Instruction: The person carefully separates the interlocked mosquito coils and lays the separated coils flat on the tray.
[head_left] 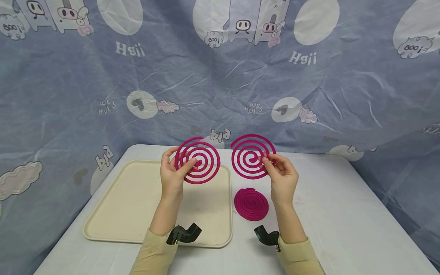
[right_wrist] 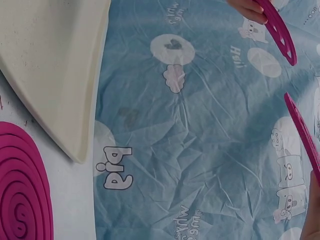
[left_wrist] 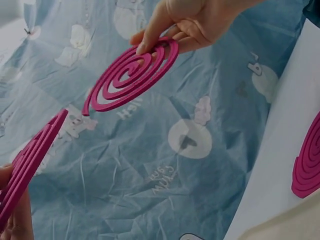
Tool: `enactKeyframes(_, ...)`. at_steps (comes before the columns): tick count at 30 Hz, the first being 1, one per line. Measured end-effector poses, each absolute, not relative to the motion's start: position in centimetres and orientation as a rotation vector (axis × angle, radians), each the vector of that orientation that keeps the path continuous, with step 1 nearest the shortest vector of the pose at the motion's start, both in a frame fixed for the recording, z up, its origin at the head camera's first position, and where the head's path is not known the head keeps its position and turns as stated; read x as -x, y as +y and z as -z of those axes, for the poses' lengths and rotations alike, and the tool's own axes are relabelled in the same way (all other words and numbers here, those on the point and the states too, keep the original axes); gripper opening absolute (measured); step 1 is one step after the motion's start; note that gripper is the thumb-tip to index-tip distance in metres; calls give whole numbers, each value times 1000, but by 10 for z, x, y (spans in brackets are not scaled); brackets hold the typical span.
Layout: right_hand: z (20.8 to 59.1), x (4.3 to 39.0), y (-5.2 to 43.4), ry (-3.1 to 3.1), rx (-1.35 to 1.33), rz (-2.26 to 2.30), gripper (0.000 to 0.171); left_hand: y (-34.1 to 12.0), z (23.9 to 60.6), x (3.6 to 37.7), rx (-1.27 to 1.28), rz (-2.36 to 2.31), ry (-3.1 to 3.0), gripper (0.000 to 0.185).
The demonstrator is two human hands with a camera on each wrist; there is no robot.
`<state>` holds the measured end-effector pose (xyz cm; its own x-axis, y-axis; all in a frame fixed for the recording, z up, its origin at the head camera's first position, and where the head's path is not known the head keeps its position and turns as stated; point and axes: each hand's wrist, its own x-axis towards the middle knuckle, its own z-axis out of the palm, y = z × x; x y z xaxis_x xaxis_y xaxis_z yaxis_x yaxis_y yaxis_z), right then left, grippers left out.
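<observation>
In the head view my left hand (head_left: 173,173) pinches a magenta mosquito coil (head_left: 199,163) near its middle, thumb in front and fingers behind. My right hand (head_left: 284,176) pinches a second mosquito coil (head_left: 252,159) by its right side. Both coils are held up with their spirals facing me and gaps between the rings, a short space apart. A third coil (head_left: 251,204), tightly wound with hardly any gaps, lies flat on the table below the right one. The left wrist view shows the left-hand coil (left_wrist: 32,165) edge-on and the right-hand coil (left_wrist: 131,70) tilted.
A cream tray (head_left: 120,198) lies on the left of the white table (head_left: 330,206), its right rim close to the coil lying there. Behind the table hangs a blue-grey printed cloth (head_left: 213,88). Each wrist carries a black mount (head_left: 185,233).
</observation>
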<state>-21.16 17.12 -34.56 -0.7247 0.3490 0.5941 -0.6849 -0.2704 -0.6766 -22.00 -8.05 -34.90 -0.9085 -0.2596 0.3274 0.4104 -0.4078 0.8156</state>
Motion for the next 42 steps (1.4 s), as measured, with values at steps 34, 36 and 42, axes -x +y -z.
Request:
enactKeyframes(34, 331, 201, 154, -2317, -489, -1434, 29, -124, 375, 243, 2, 2467, -1598, 48)
enactKeyframes(36, 335, 205, 155, -2358, -518, -1449, 27, -125, 379, 246, -22, 2465, -1622, 48)
enactKeyframes(42, 361, 234, 161, -2429, -598, -1617, 25, -134, 391, 260, -104, 2406, -1750, 52)
